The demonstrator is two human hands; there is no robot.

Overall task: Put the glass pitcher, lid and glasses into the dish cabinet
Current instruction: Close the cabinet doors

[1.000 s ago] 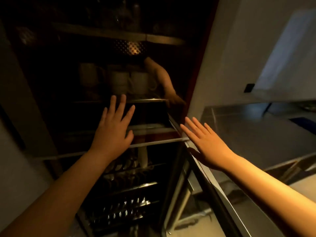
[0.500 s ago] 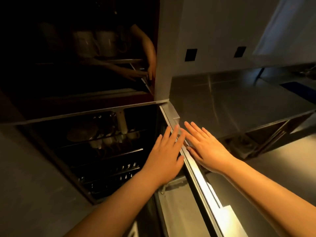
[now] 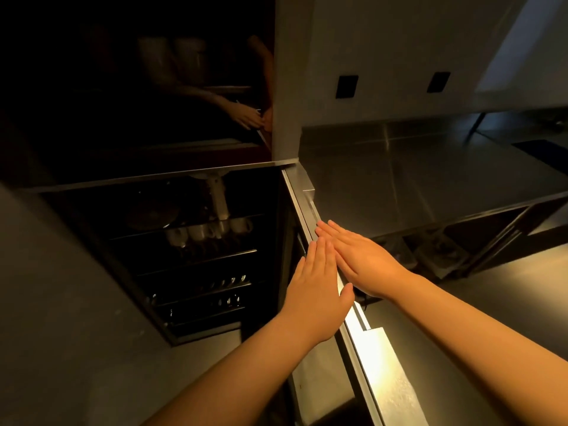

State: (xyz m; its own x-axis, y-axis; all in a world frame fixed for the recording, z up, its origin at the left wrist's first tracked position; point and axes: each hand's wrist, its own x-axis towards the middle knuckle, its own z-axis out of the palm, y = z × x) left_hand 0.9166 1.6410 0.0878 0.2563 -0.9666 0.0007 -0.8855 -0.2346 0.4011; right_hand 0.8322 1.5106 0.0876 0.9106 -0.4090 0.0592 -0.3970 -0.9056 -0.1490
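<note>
Both grips are flat with fingers spread out, holding nothing: the left hand (image 3: 316,298) touches the right hand (image 3: 364,261) at the door edge (image 3: 302,199); cups (image 3: 209,233) sit inside the dish cabinet (image 3: 153,182), left of them

Silver steel counter (image 3: 430,179), white cups (image 3: 209,233), dark cabinet (image 3: 92,210).

Steel counter (image 3: 430,179) beneath two dark wall sockets (image 3: 346,86).

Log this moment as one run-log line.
left hand: open, flat | right hand: open, flat | cabinet door edge: both hands there | cups: inside, racked
</note>
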